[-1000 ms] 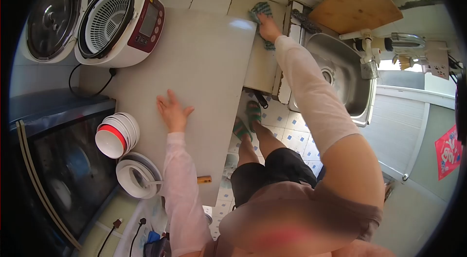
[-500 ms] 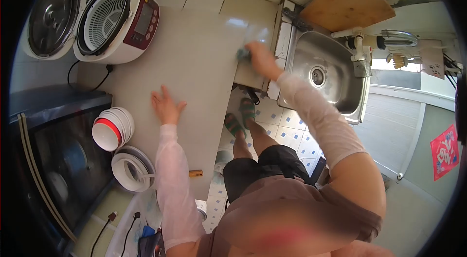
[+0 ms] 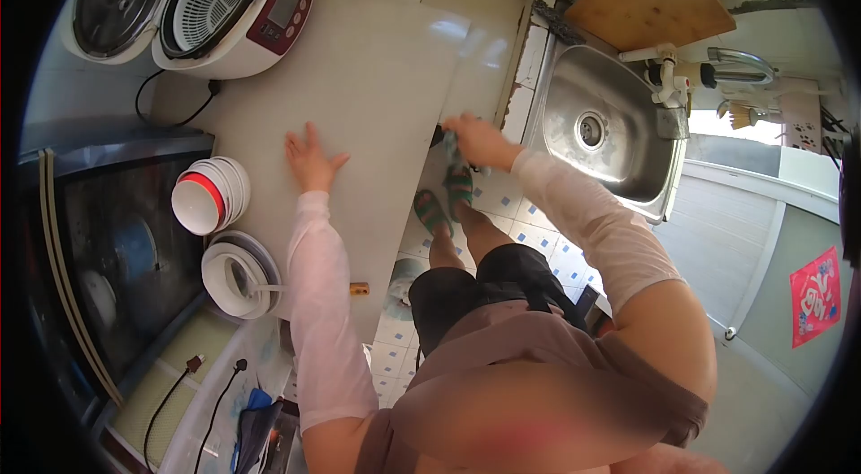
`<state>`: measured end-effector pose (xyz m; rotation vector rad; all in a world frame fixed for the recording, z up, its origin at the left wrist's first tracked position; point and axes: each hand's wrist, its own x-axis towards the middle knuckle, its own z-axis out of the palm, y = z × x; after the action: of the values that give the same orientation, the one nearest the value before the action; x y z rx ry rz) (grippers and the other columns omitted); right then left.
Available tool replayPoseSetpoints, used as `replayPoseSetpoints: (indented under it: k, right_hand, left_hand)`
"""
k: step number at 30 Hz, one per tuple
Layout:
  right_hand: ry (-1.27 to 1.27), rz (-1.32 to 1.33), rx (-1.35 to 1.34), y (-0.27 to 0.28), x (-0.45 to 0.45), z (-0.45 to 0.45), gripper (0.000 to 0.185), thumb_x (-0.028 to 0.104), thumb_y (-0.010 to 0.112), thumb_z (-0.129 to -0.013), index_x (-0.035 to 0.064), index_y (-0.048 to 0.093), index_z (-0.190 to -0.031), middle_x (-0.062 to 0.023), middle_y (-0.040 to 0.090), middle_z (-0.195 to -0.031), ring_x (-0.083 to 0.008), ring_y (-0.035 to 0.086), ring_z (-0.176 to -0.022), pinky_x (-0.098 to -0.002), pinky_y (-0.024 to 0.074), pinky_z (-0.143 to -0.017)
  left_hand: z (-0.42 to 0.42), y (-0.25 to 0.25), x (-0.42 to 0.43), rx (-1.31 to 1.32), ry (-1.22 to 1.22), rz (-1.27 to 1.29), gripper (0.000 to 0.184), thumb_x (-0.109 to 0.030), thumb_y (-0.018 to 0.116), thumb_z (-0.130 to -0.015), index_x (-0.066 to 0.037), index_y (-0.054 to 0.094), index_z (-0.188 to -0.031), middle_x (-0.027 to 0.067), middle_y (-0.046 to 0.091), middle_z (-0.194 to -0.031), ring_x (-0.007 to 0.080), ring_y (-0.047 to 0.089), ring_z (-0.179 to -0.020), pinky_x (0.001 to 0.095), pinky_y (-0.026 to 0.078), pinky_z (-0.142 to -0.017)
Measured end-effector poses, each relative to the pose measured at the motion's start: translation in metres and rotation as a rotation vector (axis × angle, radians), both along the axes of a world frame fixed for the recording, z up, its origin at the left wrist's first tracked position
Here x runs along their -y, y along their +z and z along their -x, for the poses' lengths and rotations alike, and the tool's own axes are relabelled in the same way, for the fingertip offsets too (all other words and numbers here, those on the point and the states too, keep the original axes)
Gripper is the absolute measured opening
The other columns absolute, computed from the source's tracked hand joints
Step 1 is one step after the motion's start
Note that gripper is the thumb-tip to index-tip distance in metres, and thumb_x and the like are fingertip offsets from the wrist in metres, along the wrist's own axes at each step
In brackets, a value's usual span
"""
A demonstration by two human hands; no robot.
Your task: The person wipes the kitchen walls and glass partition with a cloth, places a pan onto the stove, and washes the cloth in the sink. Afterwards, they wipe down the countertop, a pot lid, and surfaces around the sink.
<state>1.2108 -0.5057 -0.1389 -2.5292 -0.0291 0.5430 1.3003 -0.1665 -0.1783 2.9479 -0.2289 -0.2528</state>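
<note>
My right hand is closed on a greenish-grey cloth, which hangs down past the front edge of the pale countertop, close to the left side of the sink. Flat on the same counter rests my left hand, fingers spread and nothing in it. Nearest to that hand is a stack of white bowls, one with a red rim. Below the bowls sit stacked white dishes with a pale handle across them.
An open rice cooker with a white steamer basket stands at the back left. On the right are a steel sink, a faucet and a wooden cutting board. A dark glass-fronted cabinet lines the left; a wooden handle lies by my left sleeve.
My right hand has drawn the cloth off the counter surface toward me, over the front edge. My left hand stays spread on the counter. The camera view has shifted slightly.
</note>
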Motion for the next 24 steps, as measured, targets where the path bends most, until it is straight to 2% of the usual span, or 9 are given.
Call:
replayPoseSetpoints:
  k: [5, 8, 11, 13, 16, 19, 20, 22, 24]
  right_hand:
    - [-0.361, 0.028, 0.557, -0.022, 0.066, -0.112, 0.046, 0.007, 0.056, -0.081, 0.0196, 0.059, -0.125, -0.0198, 0.052, -0.128, -0.0410, 0.057, -0.101, -0.0447, 0.0478, -0.091]
    - [-0.378, 0.382, 0.433, -0.055, 0.078, -0.131, 0.048, 0.003, 0.059, -0.076, 0.0147, 0.060, -0.123, -0.0157, 0.047, -0.137, -0.0423, 0.050, -0.109, -0.0467, 0.0443, -0.095]
    - [-0.425, 0.386, 0.413, -0.052, 0.011, -0.078, 0.046, 0.001, 0.059, -0.074, 0.0076, 0.060, -0.119, -0.0135, 0.043, -0.140, -0.0447, 0.041, -0.117, -0.0505, 0.0390, -0.100]
    - [-0.333, 0.322, 0.410, -0.071, -0.028, -0.022, 0.044, 0.000, 0.058, -0.072, 0.0032, 0.060, -0.115, -0.0129, 0.040, -0.141, -0.0454, 0.038, -0.119, -0.0534, 0.0360, -0.101]
    - [-0.185, -0.052, 0.489, -0.055, -0.046, 0.040, 0.040, -0.007, 0.053, -0.073, 0.0006, 0.060, -0.112, -0.0200, 0.050, -0.129, -0.0429, 0.047, -0.108, -0.0469, 0.0425, -0.093]
    - [0.032, -0.287, 0.224, -0.050, -0.039, 0.058, 0.037, -0.006, 0.053, -0.075, 0.0008, 0.061, -0.110, -0.0189, 0.056, -0.121, -0.0388, 0.052, -0.104, -0.0431, 0.0441, -0.093]
    - [0.017, -0.351, 0.425, -0.039, -0.036, 0.050, 0.033, -0.004, 0.053, -0.077, 0.0017, 0.062, -0.109, -0.0166, 0.060, -0.116, -0.0375, 0.055, -0.101, -0.0417, 0.0451, -0.092]
    - [-0.290, -0.382, 0.393, -0.042, -0.029, 0.022, 0.031, 0.003, 0.053, -0.078, 0.0036, 0.063, -0.108, -0.0177, 0.061, -0.113, -0.0356, 0.055, -0.105, -0.0437, 0.0433, -0.093]
    - [-0.284, -0.298, 0.599, -0.022, -0.012, -0.033, 0.030, 0.005, 0.054, -0.080, 0.0034, 0.063, -0.109, -0.0175, 0.061, -0.113, -0.0350, 0.053, -0.107, -0.0434, 0.0430, -0.092]
  left_hand:
    - [0.004, -0.008, -0.004, 0.017, -0.010, 0.011, 0.105, -0.047, 0.082, -0.065, -0.009, 0.030, -0.148, 0.0383, 0.026, -0.145, 0.0466, 0.025, -0.138, 0.0461, 0.019, -0.116]
    - [0.004, 0.001, 0.000, -0.034, 0.000, -0.015, 0.103, -0.048, 0.080, -0.069, -0.008, 0.027, -0.149, 0.0376, 0.023, -0.147, 0.0454, 0.022, -0.141, 0.0456, 0.017, -0.117]
    - [0.004, 0.001, 0.001, -0.002, -0.008, -0.018, 0.102, -0.046, 0.081, -0.068, -0.008, 0.030, -0.148, 0.0377, 0.025, -0.146, 0.0465, 0.024, -0.139, 0.0460, 0.019, -0.116]
    - [0.002, -0.001, 0.005, 0.020, 0.004, -0.036, 0.100, -0.044, 0.083, -0.066, -0.009, 0.033, -0.146, 0.0378, 0.027, -0.144, 0.0478, 0.027, -0.137, 0.0464, 0.021, -0.115]
    - [0.001, -0.006, 0.002, 0.014, 0.002, -0.018, 0.102, -0.046, 0.082, -0.066, -0.009, 0.033, -0.146, 0.0383, 0.027, -0.144, 0.0483, 0.027, -0.137, 0.0464, 0.021, -0.115]
    - [0.000, 0.002, 0.004, -0.030, 0.028, -0.021, 0.103, -0.047, 0.082, -0.065, -0.009, 0.032, -0.146, 0.0382, 0.026, -0.145, 0.0483, 0.026, -0.137, 0.0464, 0.021, -0.116]
    - [-0.001, -0.001, 0.001, 0.000, 0.011, -0.001, 0.103, -0.046, 0.082, -0.065, -0.009, 0.032, -0.146, 0.0381, 0.026, -0.145, 0.0483, 0.026, -0.137, 0.0465, 0.020, -0.116]
    - [0.003, -0.012, -0.006, 0.041, -0.019, 0.034, 0.103, -0.045, 0.082, -0.065, -0.010, 0.032, -0.147, 0.0379, 0.026, -0.145, 0.0483, 0.026, -0.138, 0.0468, 0.020, -0.116]
    - [0.003, -0.004, -0.004, 0.000, -0.018, 0.010, 0.103, -0.048, 0.081, -0.068, -0.009, 0.029, -0.148, 0.0376, 0.025, -0.146, 0.0464, 0.023, -0.140, 0.0466, 0.019, -0.116]
